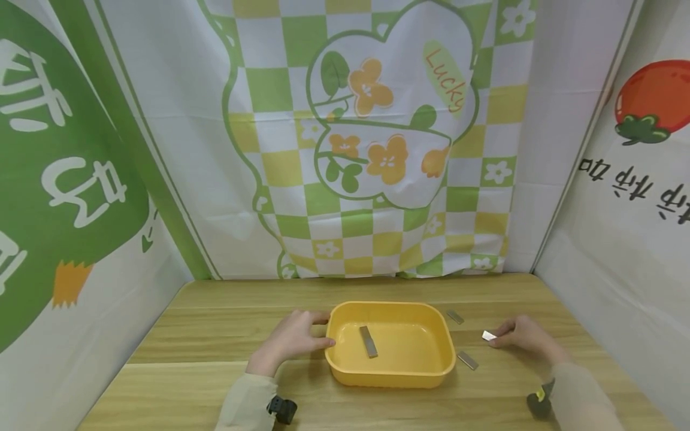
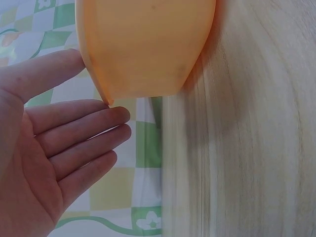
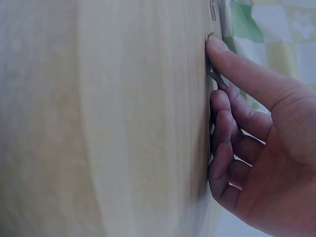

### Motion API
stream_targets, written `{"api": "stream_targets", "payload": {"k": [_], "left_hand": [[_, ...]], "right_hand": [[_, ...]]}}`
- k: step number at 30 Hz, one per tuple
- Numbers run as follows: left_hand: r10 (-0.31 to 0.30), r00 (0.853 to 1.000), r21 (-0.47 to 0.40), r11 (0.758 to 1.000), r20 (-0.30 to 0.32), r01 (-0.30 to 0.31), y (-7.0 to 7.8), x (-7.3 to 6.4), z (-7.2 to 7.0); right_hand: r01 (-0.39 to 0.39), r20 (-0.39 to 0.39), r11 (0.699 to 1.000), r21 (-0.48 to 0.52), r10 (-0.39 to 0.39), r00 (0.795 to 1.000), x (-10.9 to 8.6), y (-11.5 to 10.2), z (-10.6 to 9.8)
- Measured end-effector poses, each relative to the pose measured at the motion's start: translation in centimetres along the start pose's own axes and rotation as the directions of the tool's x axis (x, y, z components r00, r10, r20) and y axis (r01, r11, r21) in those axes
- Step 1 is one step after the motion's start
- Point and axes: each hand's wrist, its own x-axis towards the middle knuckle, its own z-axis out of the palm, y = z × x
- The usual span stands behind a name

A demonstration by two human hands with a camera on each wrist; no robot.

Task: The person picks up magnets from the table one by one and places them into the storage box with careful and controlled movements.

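Note:
A yellow rectangular plastic tub stands on the table with one small flat metal bar lying inside it. My left hand rests against the tub's left end. In the left wrist view its thumb and index fingertip touch the rim, and the fingers are straight. To the right of the tub, my right hand pinches another small metal bar close to the tabletop. The right wrist view shows this bar partly hidden between thumb and fingers, the other fingers curled.
Two more metal bars lie on the wooden table between the tub and my right hand: one farther back, one nearer. A patterned cloth hangs behind the table, and printed white sheets hang on both sides.

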Motion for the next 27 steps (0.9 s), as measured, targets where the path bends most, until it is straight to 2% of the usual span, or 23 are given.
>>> {"api": "stream_targets", "payload": {"k": [5,18,27], "left_hand": [[0.006,1.0,0.003,1.0,-0.002,-0.006,0.0,0.0,0.0],[-0.001,1.0,0.016,1.0,-0.01,0.002,0.1,0.0,0.0],[-0.017,1.0,0.019,1.0,-0.003,0.017,0.1,-0.1,0.0]], "right_hand": [[-0.002,0.011,1.0,-0.014,0.002,1.0,-0.2,-0.1,-0.1],[0.035,0.04,0.999,0.025,-0.036,0.999,-0.2,0.8,-0.1],[-0.008,0.051,0.999,0.045,0.006,0.999,-0.1,1.1,0.0]]}}
